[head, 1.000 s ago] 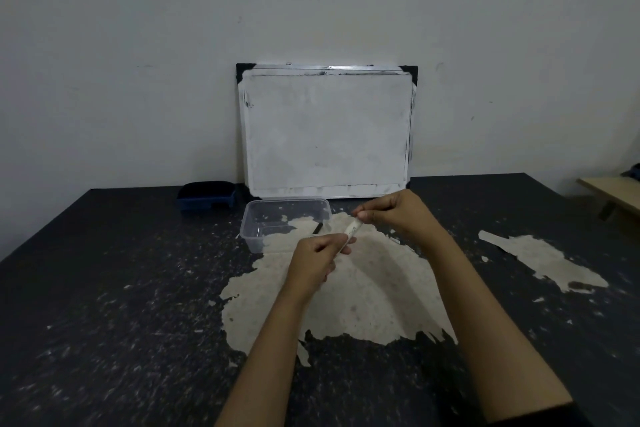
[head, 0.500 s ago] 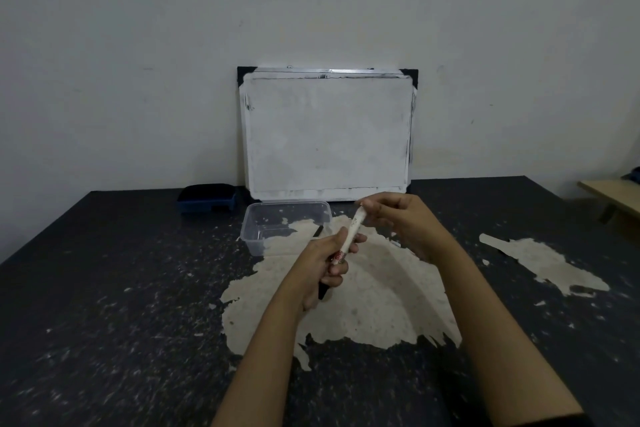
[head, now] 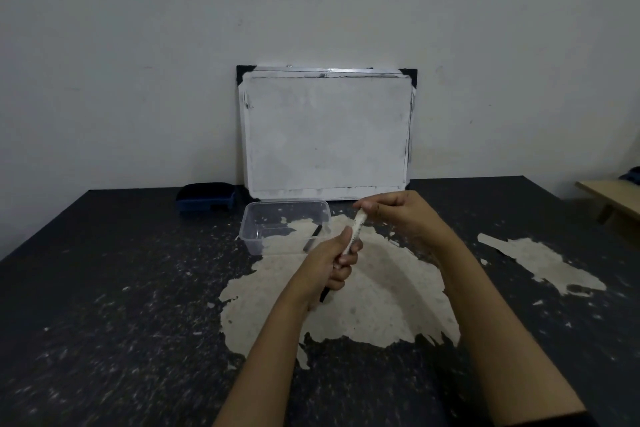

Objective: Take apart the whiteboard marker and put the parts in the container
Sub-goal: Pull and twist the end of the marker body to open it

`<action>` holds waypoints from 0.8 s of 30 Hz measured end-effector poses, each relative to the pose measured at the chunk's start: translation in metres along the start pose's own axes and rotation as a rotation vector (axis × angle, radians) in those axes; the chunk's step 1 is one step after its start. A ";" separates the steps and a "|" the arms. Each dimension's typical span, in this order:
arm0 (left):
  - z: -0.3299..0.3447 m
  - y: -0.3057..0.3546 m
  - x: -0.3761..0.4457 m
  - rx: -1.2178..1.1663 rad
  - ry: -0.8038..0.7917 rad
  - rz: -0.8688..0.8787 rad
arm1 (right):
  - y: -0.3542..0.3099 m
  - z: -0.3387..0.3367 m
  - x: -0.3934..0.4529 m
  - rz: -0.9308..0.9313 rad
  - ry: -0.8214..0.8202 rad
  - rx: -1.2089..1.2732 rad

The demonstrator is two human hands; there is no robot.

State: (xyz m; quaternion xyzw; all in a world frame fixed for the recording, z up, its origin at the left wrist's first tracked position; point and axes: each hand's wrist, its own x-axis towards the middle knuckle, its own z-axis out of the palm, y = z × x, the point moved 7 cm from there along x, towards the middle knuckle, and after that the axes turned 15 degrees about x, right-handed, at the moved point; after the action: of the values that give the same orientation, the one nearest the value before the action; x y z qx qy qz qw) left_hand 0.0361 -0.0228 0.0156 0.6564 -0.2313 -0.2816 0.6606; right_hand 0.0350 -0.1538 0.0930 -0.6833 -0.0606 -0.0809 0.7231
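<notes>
The white whiteboard marker (head: 357, 229) is held tilted over the table, just right of the clear plastic container (head: 251, 230). My left hand (head: 334, 262) is wrapped around its lower half, and a dark end pokes out below my fist. My right hand (head: 398, 213) pinches the marker's upper end with its fingertips. A thin black marker part (head: 312, 236) lies inside the container near its right wall.
A small whiteboard (head: 327, 133) leans against the wall behind the container. A dark blue eraser (head: 206, 201) sits left of it. The black table (head: 104, 288) has pale worn patches. A wooden bench edge (head: 609, 194) shows at far right.
Both hands have raised and tipped the marker more upright, my left hand sliding down to grip its lower half while my right hand stays on the upper end.
</notes>
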 end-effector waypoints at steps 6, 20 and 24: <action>-0.018 0.005 -0.005 0.462 0.446 0.126 | 0.013 -0.001 -0.001 -0.044 0.196 0.047; 0.005 0.009 -0.005 -0.194 -0.093 0.023 | 0.023 0.019 0.006 0.143 -0.176 0.296; 0.010 0.012 -0.009 -0.313 -0.228 0.015 | 0.025 0.022 0.006 0.204 -0.230 0.307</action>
State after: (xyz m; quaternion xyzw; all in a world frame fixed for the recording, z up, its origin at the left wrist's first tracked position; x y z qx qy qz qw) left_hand 0.0230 -0.0242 0.0287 0.5075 -0.2629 -0.3816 0.7264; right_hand 0.0459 -0.1312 0.0713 -0.5725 -0.0847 0.0813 0.8115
